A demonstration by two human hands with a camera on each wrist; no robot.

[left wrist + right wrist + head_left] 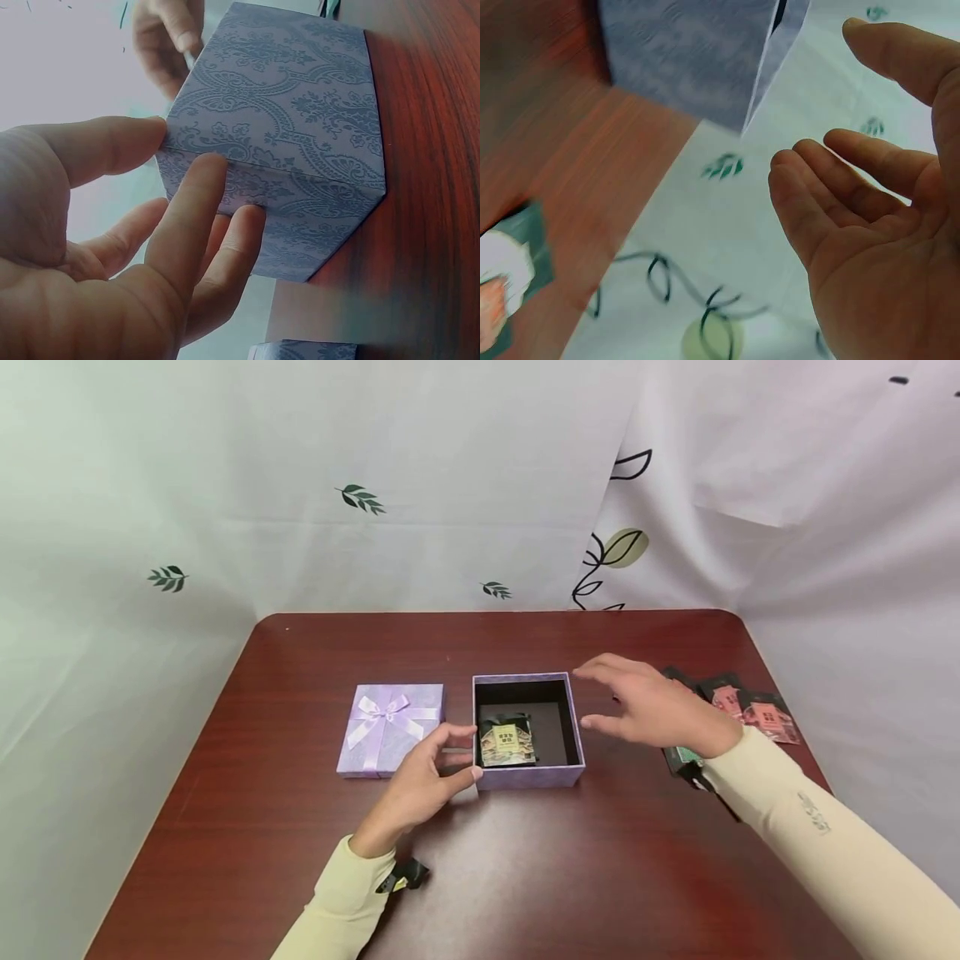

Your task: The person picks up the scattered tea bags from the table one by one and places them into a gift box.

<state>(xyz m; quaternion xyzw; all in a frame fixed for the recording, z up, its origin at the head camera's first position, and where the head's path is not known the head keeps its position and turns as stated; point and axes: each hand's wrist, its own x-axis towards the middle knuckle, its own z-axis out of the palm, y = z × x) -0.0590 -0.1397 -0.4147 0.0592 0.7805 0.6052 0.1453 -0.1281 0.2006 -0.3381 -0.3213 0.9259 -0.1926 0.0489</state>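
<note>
A lilac patterned gift box (531,778) with a black inside stands without its lid. Inside, at the near left, lies a small black packet with a yellow label (507,740). My left hand (420,785) is at the box's left side, thumb by the front corner. In the left wrist view its fingertips rest against the patterned wall (285,97). Off the box's right rim hovers my right hand (645,706), fingers spread and the palm bare in the right wrist view. The matching lid (356,752), tied with a ribbon bow (386,714), lies left of the box.
Red-labelled packets (769,717) lie at the right of the brown table (225,827). A green one (684,760) shows partly under my right wrist. White cloth (465,460) with leaf prints hangs behind the table.
</note>
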